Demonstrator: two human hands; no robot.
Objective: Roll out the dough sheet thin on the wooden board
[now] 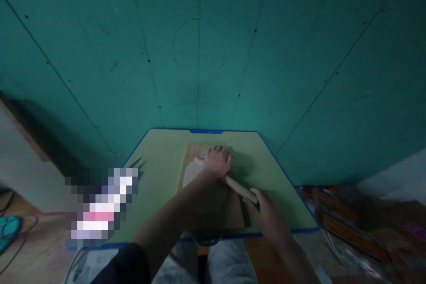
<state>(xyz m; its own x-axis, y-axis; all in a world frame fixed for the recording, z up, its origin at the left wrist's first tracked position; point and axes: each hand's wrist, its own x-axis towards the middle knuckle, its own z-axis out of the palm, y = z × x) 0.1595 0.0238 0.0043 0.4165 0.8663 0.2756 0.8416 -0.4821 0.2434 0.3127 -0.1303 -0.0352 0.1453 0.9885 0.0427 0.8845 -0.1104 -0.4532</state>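
Observation:
A pale wooden rolling pin lies slantwise over a flattened sheet of dough on a wooden board. My left hand is over the upper left part of the pin, its palm down and its fingers curved over the far side. The pin's left tip sticks out beyond that hand. My right hand is closed round the lower right end of the pin, past the board's right edge. My left forearm hides part of the dough and the board's near left side.
The board rests on a light folding table with a blue rim, against a green wall. A pixelated patch covers the table's left side; a dark pointed tip shows above it. Wooden pieces and clutter lie on the floor at right.

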